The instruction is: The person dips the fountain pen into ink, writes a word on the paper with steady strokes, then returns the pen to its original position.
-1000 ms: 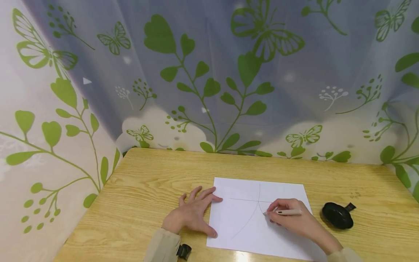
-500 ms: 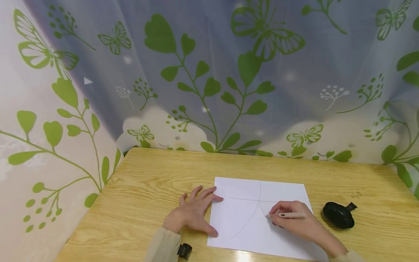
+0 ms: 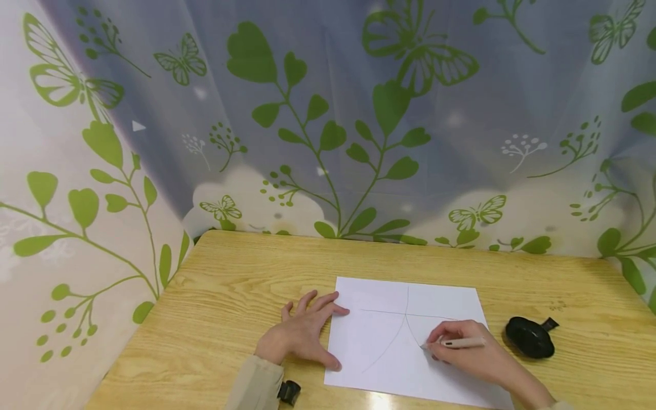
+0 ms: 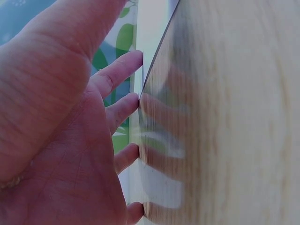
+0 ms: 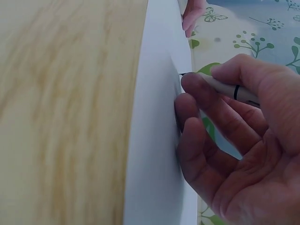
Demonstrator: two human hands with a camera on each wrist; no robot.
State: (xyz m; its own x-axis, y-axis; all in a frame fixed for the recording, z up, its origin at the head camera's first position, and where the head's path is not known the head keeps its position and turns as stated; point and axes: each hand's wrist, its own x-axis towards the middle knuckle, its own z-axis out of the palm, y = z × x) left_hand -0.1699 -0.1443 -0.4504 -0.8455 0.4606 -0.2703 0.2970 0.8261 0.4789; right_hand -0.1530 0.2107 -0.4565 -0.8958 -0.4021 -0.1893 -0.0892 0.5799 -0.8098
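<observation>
A white sheet of paper lies on the wooden table, bearing a thin horizontal line, a vertical line and two curved strokes that spread downward from their crossing. My right hand pinches a white pen between thumb and fingers, its tip touching the paper at the end of the right stroke. In the right wrist view the pen shows a dark band, and the lower fingers curl near the sheet. With fingers spread, my left hand rests at the sheet's left edge. Its fingertips touch down in the left wrist view.
A small black pan-shaped dish with a short handle sits right of the paper. Below the left wrist is a small black object, partly behind the sleeve. A curtain with green leaves and butterflies hangs behind the table.
My right hand has moved down and to the right with the pen, and the right curved stroke has grown longer. The left hand keeps its place.
</observation>
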